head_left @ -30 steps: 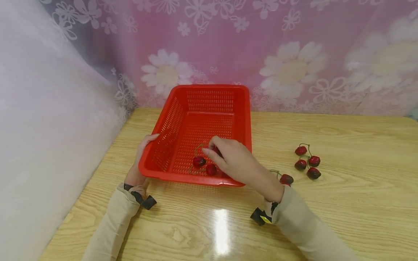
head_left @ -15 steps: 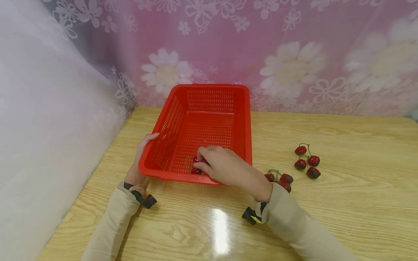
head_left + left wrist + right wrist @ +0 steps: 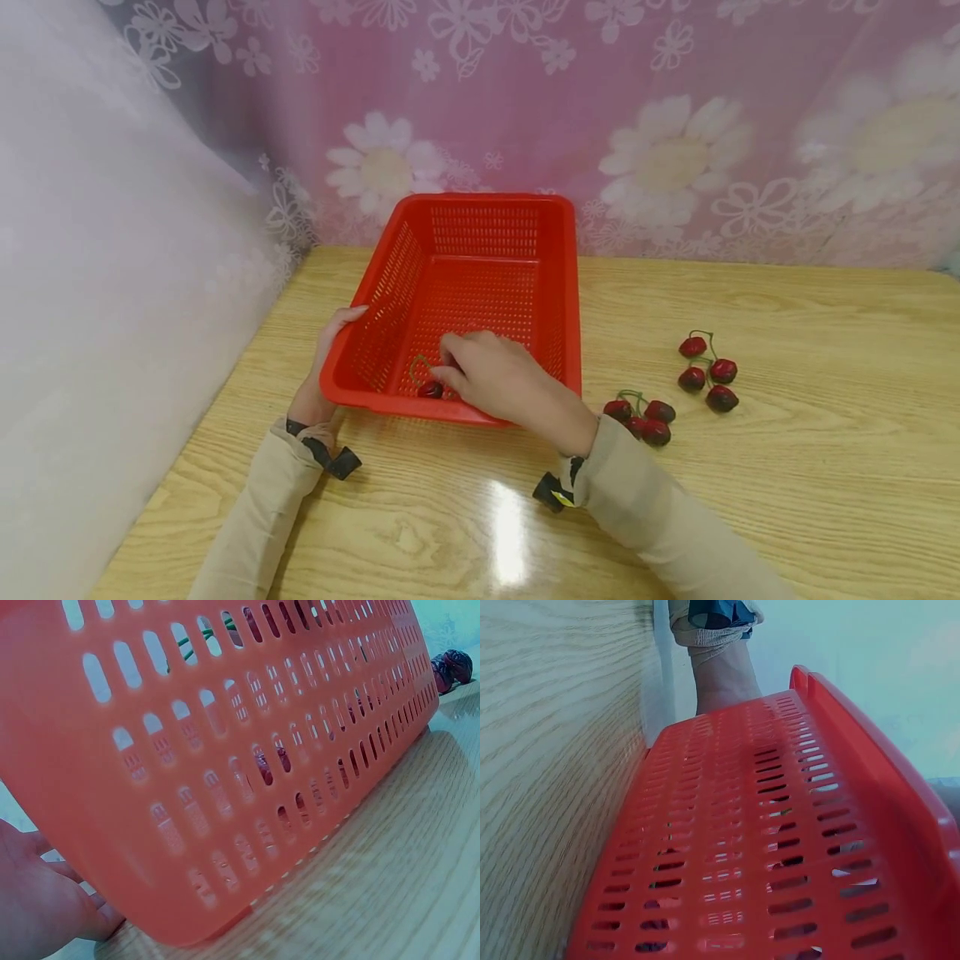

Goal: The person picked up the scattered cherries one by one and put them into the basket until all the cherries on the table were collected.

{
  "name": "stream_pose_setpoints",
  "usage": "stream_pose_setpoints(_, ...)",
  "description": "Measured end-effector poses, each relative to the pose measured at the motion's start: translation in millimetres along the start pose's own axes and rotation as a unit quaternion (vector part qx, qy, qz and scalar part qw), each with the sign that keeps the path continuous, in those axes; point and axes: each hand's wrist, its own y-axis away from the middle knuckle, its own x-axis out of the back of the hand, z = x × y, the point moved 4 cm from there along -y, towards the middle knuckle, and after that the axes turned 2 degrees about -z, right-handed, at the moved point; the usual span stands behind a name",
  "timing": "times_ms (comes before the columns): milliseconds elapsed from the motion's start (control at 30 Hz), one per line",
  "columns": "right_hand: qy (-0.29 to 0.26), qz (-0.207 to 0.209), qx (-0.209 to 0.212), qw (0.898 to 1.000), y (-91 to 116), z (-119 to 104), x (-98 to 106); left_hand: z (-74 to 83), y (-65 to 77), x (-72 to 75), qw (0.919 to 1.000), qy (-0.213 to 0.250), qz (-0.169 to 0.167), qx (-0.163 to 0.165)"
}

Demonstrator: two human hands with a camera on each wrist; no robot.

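Note:
A red plastic basket (image 3: pixel 480 292) with slotted walls stands on the wooden table. My left hand (image 3: pixel 330 346) grips its left side, thumb at the rim; in the left wrist view part of that hand (image 3: pixel 45 900) shows beside the basket's corner. Inside the front of the basket, my right hand (image 3: pixel 498 379) reaches over the near rim with curled fingers, holding cherries mostly hidden beneath it. One dark red cherry (image 3: pixel 430 389) with a green stem shows beside the thumb. In the right wrist view the basket wall (image 3: pixel 727 825) covers most of the hand's work.
Right of the basket lie two bunches of cherries on the table, a nearer bunch (image 3: pixel 656 432) and a farther bunch (image 3: pixel 722 371). A pink floral curtain (image 3: pixel 525 125) hangs behind the table (image 3: pixel 810 467), and a white sheet (image 3: pixel 127 292) hangs at the left.
My right hand has moved left inside the basket, and the cherries there have shifted left with it. The nearer bunch on the table has come into fuller view. My left hand stays put.

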Motion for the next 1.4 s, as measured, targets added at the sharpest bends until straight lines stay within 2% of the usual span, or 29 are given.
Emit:
stream_pose_setpoints(167,0.003,-0.009,-0.012,1.0,-1.7,-1.9,-0.2,0.1,-0.9,-2.4,0.9999,0.008,-0.007,0.008)
stream_pose_setpoints(633,-0.012,-0.041,-0.054,0.998,-3.5,-4.8,-2.8,-1.7,-1.5,-1.0,0.9994,0.022,-0.026,0.003)
stream_pose_setpoints(967,-0.01,-0.051,-0.09,0.995,-5.1,-0.8,-6.6,-1.2,-2.5,-1.8,0.9994,0.026,-0.024,0.005)
stream_pose_setpoints(1200,-0.018,-0.042,-0.092,0.995,-5.3,0.8,-8.7,-1.9,-2.0,-2.0,0.9992,0.027,-0.028,0.005)
stream_pose_setpoints(1400,-0.013,-0.03,-0.076,0.997,-5.2,0.1,-8.4,-2.4,-1.8,-2.1,0.9994,0.017,-0.03,0.002)
